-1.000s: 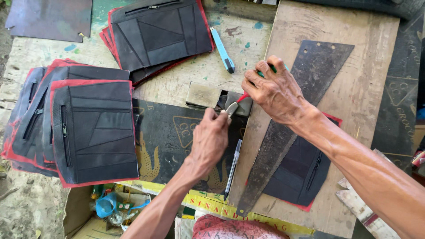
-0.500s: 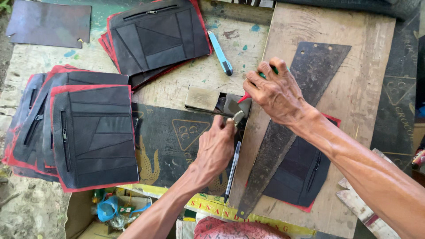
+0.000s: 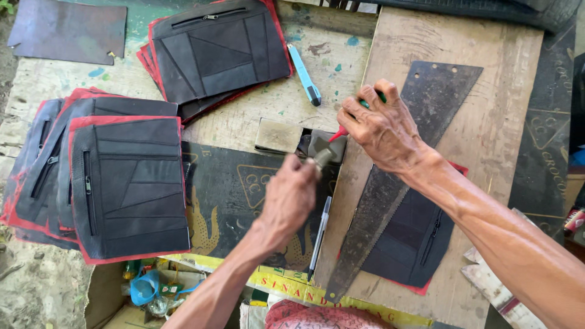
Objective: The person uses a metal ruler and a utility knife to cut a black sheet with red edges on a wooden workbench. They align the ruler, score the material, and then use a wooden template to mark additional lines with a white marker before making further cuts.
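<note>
The right hand (image 3: 384,125), fisted on a red-handled tool (image 3: 339,133), should stay steady just beside the left hand (image 3: 291,196) (closed on a small grey hammer-like tool (image 3: 320,153)), striking squarely.

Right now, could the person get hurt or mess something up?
Maybe. The left hand grips a small tool close to the right hand, so a slip might nick the fingers. The right wrist is over the saw blade, whose teeth could scratch. The pen lies loose by the left wrist and might get knocked off.
</note>
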